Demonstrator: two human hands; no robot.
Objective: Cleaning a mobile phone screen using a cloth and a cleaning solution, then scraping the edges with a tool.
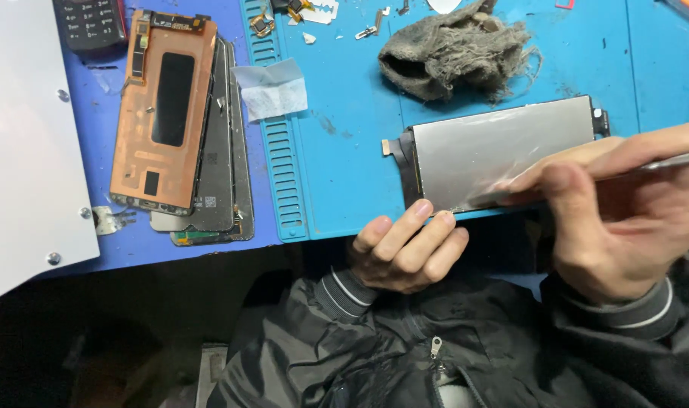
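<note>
Pinching a thin metal blade (673,160) between thumb and forefinger, the right hand (616,219) is pressing its fingers (556,162) onto the near right part of a phone screen panel (503,147), which is lying face down on the blue mat (337,151) at the front edge of the bench (110,242). The left hand (409,253) is curling loosely just below the panel's near corner, its fingers (416,215) touching the edge — holding nothing, only bracing.

The panel is looking flat, thin and rigid, with a dull silver foil backing that is wrinkling near the blade and a small ribbon tab at its left end. That tab seems the weak spot: a slip of the blade could be cutting it, or scoring the foil. Since the panel is overhanging the mat's edge slightly, too much downward pressure might be cracking the glass or tipping it toward the lap.

Further out, a frayed grey rag (454,49) is sitting bunched behind the panel — soft, threadbare. To the left, a stack of old screens (182,128) is lying with a copper-coloured back uppermost, beside a scrap of white paper (273,91).
</note>
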